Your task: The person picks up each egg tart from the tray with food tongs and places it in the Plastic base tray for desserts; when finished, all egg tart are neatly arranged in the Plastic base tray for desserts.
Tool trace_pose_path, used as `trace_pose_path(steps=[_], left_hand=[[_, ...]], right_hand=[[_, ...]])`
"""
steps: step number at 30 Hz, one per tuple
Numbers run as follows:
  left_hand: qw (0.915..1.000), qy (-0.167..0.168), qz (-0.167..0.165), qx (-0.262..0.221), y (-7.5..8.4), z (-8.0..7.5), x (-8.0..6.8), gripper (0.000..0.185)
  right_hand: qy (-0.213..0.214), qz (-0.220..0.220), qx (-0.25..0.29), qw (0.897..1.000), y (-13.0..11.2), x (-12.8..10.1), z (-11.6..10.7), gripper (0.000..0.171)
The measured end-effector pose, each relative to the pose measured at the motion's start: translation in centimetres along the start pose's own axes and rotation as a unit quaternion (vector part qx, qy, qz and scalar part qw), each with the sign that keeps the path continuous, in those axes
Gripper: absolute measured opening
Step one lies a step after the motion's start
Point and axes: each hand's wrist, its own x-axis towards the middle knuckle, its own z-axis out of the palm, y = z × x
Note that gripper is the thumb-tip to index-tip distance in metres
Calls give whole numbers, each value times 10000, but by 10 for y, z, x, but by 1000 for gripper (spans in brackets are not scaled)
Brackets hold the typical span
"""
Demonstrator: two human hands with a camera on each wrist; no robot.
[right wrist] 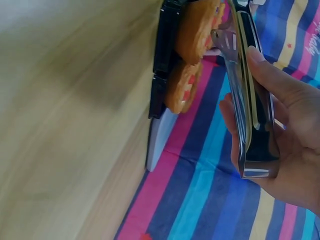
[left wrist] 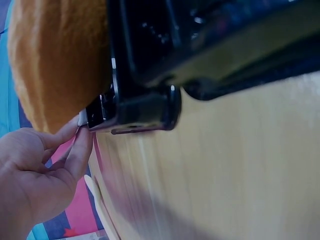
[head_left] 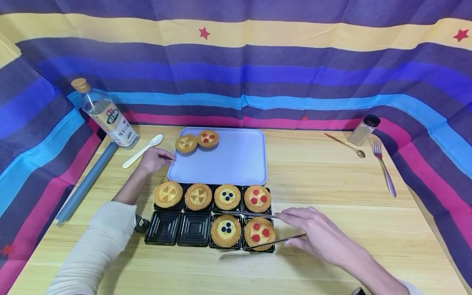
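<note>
A black mould tray (head_left: 164, 228) near the table's front holds several round tarts; its two front-left cells are empty. My right hand (head_left: 295, 229) grips metal tongs (head_left: 258, 215), whose two arms lie either side of the front-right red-dotted tart (head_left: 259, 232). The right wrist view shows the same hand (right wrist: 242, 82) wrapped round the tongs (right wrist: 247, 115) beside two tarts (right wrist: 182, 87). Behind the moulds lies a lavender tray (head_left: 236, 159) with two tarts (head_left: 186, 144) in its far-left corner. My left hand (head_left: 167, 157) pinches that tray's left edge, thumb and forefinger (left wrist: 80, 131) closed on it.
An oil bottle (head_left: 105, 114), a white spoon (head_left: 141, 151) and a grey-blue roll (head_left: 86, 182) lie at the left. A spice jar (head_left: 363, 129), a metal spoon (head_left: 344, 145) and a fork (head_left: 384, 172) sit at the far right. Striped cloth walls the table.
</note>
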Motion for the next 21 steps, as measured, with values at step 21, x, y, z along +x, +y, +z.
trace_pose_path(steps=[21], left_hand=[[9999,4,47,158,4,1,1,15]], right_hand=[[302,139,610,9976,19,56,-16,56]])
